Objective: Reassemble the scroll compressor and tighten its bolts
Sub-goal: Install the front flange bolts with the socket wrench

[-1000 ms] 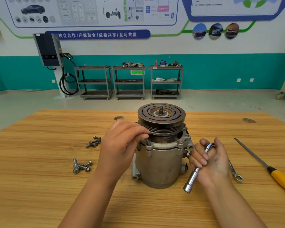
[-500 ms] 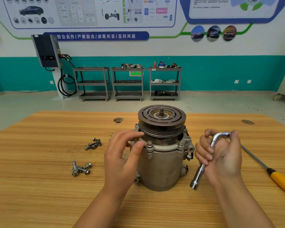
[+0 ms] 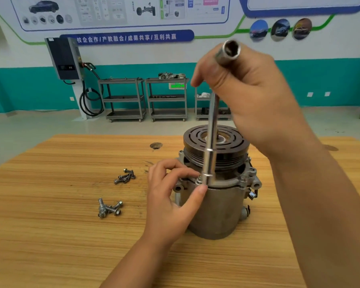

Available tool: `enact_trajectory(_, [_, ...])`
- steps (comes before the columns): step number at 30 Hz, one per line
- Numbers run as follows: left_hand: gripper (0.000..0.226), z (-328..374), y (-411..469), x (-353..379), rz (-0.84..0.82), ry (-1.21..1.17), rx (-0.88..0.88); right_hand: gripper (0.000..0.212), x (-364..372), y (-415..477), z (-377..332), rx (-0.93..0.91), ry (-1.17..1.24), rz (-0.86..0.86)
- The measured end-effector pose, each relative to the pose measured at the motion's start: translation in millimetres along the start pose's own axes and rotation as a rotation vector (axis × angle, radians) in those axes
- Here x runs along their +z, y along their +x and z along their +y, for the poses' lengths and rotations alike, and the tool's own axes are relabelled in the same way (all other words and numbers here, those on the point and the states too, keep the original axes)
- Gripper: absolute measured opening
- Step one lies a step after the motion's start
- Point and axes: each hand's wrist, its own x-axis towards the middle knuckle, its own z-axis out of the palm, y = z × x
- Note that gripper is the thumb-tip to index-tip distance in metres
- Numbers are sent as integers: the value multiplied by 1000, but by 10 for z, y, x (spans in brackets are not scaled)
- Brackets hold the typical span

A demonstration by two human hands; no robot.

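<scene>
One line reads plainly: the dark blue banner (image 3: 126, 37) on the white wall (image 3: 154, 53) carries white Chinese characters in four groups parted by slashes — 校企合作 / 产教融合 / 成果共享 / 互利共赢. Its left end runs behind the black wall charger (image 3: 63, 58), whose small top label and front panel marks are too small to read. The diagram poster (image 3: 121, 11) above the banner holds printed blocks and captions, among them a pink box (image 3: 210, 0) with pale lettering, all too fine and blurred to make out. A green lit sign (image 3: 177, 85) on the middle cart (image 3: 166, 100) glows with characters — unreadable.
</scene>
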Motion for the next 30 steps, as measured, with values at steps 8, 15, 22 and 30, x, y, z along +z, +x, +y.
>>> enact_trajectory(8, [14,1,0,29,18,-22,-28,13,27,-131,197,14,213,51])
enact_trajectory(15, [14,5,-3,47,42,-36,-39,13,-22,-164,225,-32,223,2])
enact_trajectory(22, [9,48,-5,67,46,-83,-98,12,-6,-166,213,-57,61,-31])
enact_trajectory(30, [8,60,-13,94,59,-88,-110,14,36,-136,269,-48,105,-50])
